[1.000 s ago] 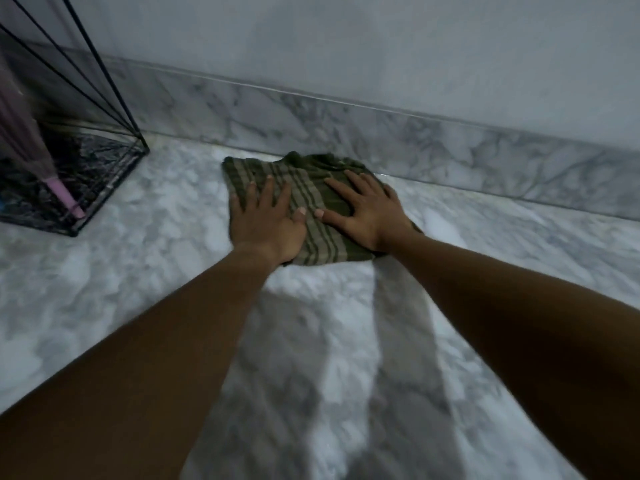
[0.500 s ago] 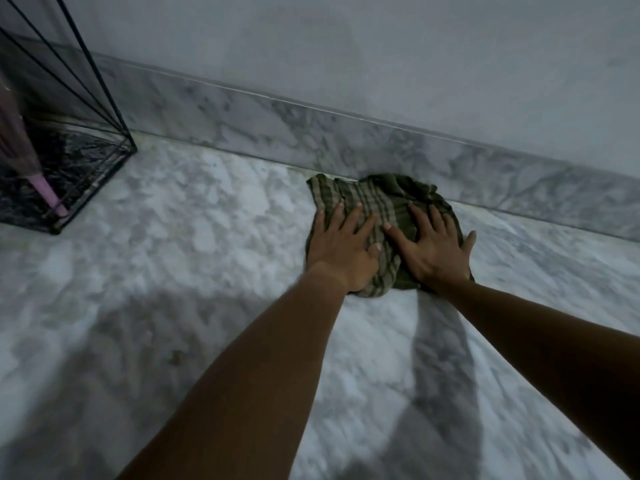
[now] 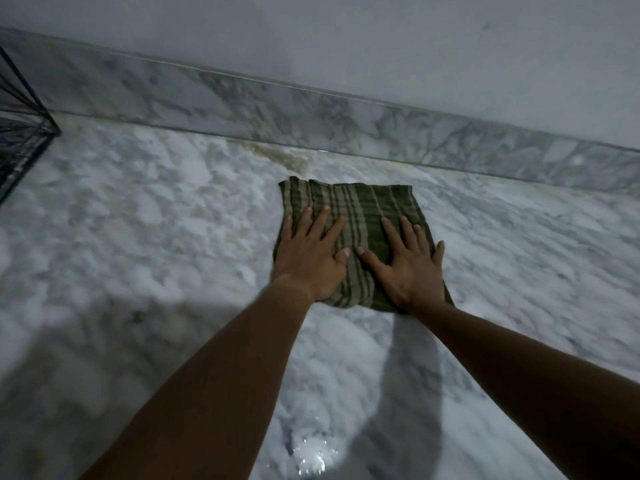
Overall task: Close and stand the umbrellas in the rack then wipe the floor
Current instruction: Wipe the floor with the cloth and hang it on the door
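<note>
At the far left edge I see only a corner of the black wire rack [image 3: 24, 133] standing on the marble floor [image 3: 145, 237], close to the skirting [image 3: 242, 102]; no umbrella shows in this view, so I cannot tell from here whether that part is finished. Moving right, a brownish stain [image 3: 287, 157] sits on the floor where it meets the skirting, just beyond the far left corner of the green striped cloth [image 3: 360, 206]. My left hand [image 3: 311, 261] lies flat on the cloth's left half, fingers [image 3: 304, 220] spread and extended, pinching nothing — it only presses down. My right hand [image 3: 408, 268] does the same on the right half, palm down, fingers splayed, its little finger off the cloth's right edge and over bare marble. I judge this to be the wiping step. Near the bottom of the view a small wet patch [image 3: 315, 455] glints between my forearms. The risks as I see them: with nothing gripped, the cloth may bunch or slide out from under my palms on a hard push, and the stain and the wet patch could both be missed — the wet marble may also be slippery under a knee.
</note>
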`<state>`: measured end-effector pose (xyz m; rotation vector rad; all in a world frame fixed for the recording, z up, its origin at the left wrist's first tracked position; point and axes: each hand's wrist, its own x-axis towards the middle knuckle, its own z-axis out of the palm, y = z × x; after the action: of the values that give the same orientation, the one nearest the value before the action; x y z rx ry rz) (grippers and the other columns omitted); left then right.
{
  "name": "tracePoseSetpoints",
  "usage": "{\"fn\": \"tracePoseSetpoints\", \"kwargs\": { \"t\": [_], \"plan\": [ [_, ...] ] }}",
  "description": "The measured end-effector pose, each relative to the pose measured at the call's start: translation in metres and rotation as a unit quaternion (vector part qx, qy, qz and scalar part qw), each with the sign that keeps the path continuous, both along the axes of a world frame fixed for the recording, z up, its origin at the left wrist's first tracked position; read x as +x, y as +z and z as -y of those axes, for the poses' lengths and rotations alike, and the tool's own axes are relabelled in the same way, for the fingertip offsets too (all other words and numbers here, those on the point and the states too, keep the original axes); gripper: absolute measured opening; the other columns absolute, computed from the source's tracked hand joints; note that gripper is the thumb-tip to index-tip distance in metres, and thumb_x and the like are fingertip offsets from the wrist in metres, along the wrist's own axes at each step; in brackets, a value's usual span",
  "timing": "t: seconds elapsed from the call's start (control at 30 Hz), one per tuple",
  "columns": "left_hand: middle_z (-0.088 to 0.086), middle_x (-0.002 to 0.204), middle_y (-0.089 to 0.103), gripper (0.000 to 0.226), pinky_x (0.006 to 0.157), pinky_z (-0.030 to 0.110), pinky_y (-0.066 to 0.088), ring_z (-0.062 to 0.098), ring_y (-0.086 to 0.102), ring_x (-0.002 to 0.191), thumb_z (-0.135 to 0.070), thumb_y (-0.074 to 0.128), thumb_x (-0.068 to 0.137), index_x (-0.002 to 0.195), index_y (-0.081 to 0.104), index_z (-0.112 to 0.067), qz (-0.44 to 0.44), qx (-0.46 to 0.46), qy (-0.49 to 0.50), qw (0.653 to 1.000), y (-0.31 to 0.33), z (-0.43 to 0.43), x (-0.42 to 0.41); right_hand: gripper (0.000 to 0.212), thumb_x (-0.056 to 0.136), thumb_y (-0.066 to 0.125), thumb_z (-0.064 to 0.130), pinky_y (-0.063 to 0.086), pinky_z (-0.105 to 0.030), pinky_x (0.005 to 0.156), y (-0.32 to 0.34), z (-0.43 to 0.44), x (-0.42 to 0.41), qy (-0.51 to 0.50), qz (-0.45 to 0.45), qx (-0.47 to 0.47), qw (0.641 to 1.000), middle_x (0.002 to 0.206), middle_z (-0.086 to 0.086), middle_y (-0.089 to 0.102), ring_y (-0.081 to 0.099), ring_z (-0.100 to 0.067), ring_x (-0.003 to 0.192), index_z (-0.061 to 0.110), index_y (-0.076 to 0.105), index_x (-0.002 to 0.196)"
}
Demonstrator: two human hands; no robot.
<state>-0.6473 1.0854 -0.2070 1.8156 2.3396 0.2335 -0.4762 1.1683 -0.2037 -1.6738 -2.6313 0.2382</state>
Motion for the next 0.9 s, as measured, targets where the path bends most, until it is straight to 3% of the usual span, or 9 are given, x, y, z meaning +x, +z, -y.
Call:
{"fn": "tracePoseSetpoints", "kwargs": {
  "t": [0.1,0.27,0.37,0.5,0.7,0.9],
  "plan": [
    [-0.002,0.169,0.003,0.065,0.123,0.052,-0.003,0.025,-0.001,0.155,-0.057,0.017,0.100,0.159,0.007,-0.034,0.003,0.002,0.012,1.000,0.000,0.037,0.017,0.090,0.083,0.012,0.089,-0.007,-0.055,0.123,0.003,0.043,0.018,0.005,0.000,-0.012,1.000,0.170,0.002,0.001,-0.003,-0.019,0.156,0.042,0.004,0.159],
    [0.003,0.163,0.030,0.064,0.121,0.054,0.015,0.031,0.024,0.151,-0.052,0.036,0.096,0.155,0.034,-0.030,0.011,0.026,0.031,0.999,0.001,0.120,0.056,0.088,0.086,0.014,0.086,-0.008,-0.054,0.123,0.011,0.128,0.054,0.016,0.009,-0.032,0.999,0.170,0.001,-0.003,-0.009,-0.020,0.156,0.040,0.002,0.160],
    [0.007,0.161,0.035,0.063,0.118,0.056,0.021,0.034,0.030,0.148,-0.049,0.040,0.094,0.153,0.039,-0.026,0.004,0.023,0.034,0.999,0.003,0.129,0.062,0.089,0.085,0.015,0.086,-0.006,-0.056,0.123,0.012,0.135,0.065,0.036,0.004,-0.042,0.998,0.170,0.000,-0.003,-0.010,-0.020,0.156,0.039,0.002,0.160],
    [0.006,0.164,0.026,0.068,0.119,0.056,0.015,0.033,0.022,0.151,-0.053,0.028,0.094,0.157,0.030,-0.027,-0.010,-0.014,0.074,0.997,0.003,0.119,0.074,0.089,0.084,0.016,0.088,-0.008,-0.056,0.123,0.010,0.098,0.073,0.120,0.000,-0.045,0.992,0.170,0.001,-0.002,-0.009,-0.020,0.156,0.042,0.003,0.160],
    [0.002,0.169,-0.003,0.064,0.122,0.055,-0.003,0.030,-0.006,0.154,-0.054,0.017,0.102,0.160,0.002,-0.032,0.000,-0.066,0.185,0.980,0.006,0.058,0.119,0.087,0.084,0.017,0.089,-0.009,-0.058,0.122,0.005,-0.002,0.084,0.215,-0.015,-0.029,0.976,0.170,0.006,0.001,-0.005,-0.018,0.157,0.046,0.004,0.158],
    [0.004,0.168,0.008,0.070,0.122,0.054,-0.001,0.031,0.003,0.154,-0.055,0.009,0.093,0.160,0.011,-0.032,-0.029,-0.036,0.211,0.976,0.004,-0.048,0.173,0.087,0.083,0.015,0.089,-0.009,-0.059,0.122,-0.001,-0.113,0.115,0.210,-0.039,-0.024,0.977,0.170,0.005,0.002,-0.004,-0.019,0.157,0.045,0.008,0.158]
  ]
}}
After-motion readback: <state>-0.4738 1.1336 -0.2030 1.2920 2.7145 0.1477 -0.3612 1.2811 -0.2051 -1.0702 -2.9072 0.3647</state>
